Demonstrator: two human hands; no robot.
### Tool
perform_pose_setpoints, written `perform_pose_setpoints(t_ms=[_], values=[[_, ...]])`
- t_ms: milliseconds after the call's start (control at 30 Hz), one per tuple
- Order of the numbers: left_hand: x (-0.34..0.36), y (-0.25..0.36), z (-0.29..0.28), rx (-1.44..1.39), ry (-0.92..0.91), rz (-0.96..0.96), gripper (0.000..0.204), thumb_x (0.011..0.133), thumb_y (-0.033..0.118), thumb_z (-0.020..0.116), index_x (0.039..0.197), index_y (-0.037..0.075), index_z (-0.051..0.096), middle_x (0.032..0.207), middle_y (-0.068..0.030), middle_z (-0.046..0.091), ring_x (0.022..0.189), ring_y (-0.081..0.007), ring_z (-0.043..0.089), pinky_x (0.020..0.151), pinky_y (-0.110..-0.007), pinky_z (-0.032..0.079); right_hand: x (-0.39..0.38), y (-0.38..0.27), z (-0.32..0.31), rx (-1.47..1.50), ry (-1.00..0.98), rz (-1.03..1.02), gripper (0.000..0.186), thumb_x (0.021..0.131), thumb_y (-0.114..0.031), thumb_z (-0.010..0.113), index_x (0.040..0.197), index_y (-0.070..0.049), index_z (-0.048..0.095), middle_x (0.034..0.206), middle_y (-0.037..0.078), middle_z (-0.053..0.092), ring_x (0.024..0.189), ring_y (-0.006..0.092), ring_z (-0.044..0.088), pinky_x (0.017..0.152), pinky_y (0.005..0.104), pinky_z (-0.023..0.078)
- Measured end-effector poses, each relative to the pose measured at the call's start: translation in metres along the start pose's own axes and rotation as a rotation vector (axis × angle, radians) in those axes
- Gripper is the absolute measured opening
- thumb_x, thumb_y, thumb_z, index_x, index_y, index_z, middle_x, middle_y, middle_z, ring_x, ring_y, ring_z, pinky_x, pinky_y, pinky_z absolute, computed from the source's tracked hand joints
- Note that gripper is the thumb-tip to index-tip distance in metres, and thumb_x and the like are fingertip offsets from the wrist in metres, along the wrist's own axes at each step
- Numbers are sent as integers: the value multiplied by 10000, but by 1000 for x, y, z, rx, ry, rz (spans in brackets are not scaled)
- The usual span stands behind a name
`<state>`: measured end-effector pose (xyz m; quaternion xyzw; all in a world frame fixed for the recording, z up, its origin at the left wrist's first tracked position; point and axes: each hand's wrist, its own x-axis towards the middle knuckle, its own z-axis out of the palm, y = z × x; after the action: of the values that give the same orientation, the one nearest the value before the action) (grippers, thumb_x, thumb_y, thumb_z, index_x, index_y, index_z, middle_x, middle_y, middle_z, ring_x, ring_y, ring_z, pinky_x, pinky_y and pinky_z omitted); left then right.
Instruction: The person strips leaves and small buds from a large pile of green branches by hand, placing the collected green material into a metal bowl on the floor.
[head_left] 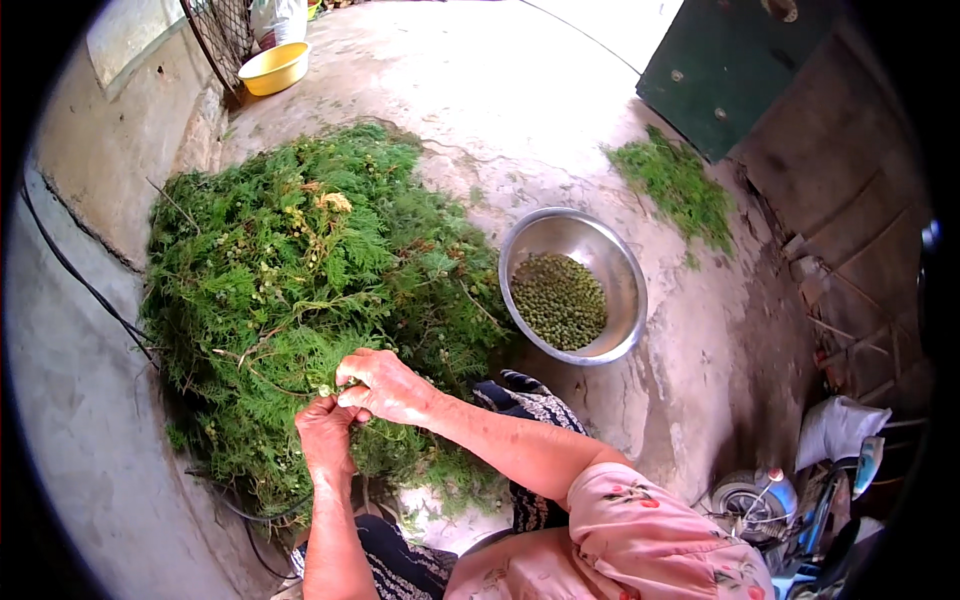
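A large heap of feathery evergreen branches (300, 240) lies on the floor in front of me, dotted with small pale-green cones. Over its near part my two hands meet at a thin sprig (272, 382). My left hand (326, 436) is closed round the sprig from below. From the right, my right hand (386, 388) has thumb and fingers pinched at the same spot, on a small green cone that is mostly hidden. Right of the heap sits a steel bowl (628, 268), partly filled with many small round green cones (558, 302).
A smaller patch of green sprigs (680, 185) lies beyond the bowl, beside a dark green panel (735, 70). A yellow basin (275, 69) stands at the far left wall. Black cables (85, 275) run along the left edge. A wheeled object (750, 502) is at the lower right.
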<state>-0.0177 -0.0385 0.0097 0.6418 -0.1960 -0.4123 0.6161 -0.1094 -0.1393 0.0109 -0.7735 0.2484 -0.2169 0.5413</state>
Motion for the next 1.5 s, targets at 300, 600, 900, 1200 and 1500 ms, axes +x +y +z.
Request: perform_pose_setpoints(t_ms=[300,600,900,1200,1500], values=[[2,1,-1,-48,-71,21,89,761,-28,594,816,-17,664,669,-47,625,552,-120,551,545,-249,450,-2,-5,-2,345,-83,227,136,796,-46,597,768,81,554,713,124,553,532,182,595,443,296,454],[4,1,-7,-153,-54,48,42,777,-35,601,785,-26,642,668,-60,615,541,-131,555,535,-232,447,2,-4,1,772,38,341,103,801,-47,602,804,56,591,585,55,560,447,78,498,365,243,373],[-1,7,-1,38,-19,42,162,900,165,543,943,29,622,672,-9,599,511,-51,507,428,-188,420,7,-3,-24,1069,129,368,94,830,-116,611,901,-57,592,727,77,601,434,85,458,343,194,280],[5,7,1,263,10,188,220,895,197,572,734,46,571,569,24,499,419,-49,429,366,-213,338,7,-9,-15,214,90,67,206,793,-113,653,987,-46,653,879,65,654,687,134,596,615,245,477],[6,-3,-1,428,73,293,84,817,83,600,778,10,613,559,-36,521,521,-87,457,488,-264,402,5,-7,-5,-202,75,-364,181,804,-110,607,972,-45,624,849,130,632,735,265,629,667,343,516]])
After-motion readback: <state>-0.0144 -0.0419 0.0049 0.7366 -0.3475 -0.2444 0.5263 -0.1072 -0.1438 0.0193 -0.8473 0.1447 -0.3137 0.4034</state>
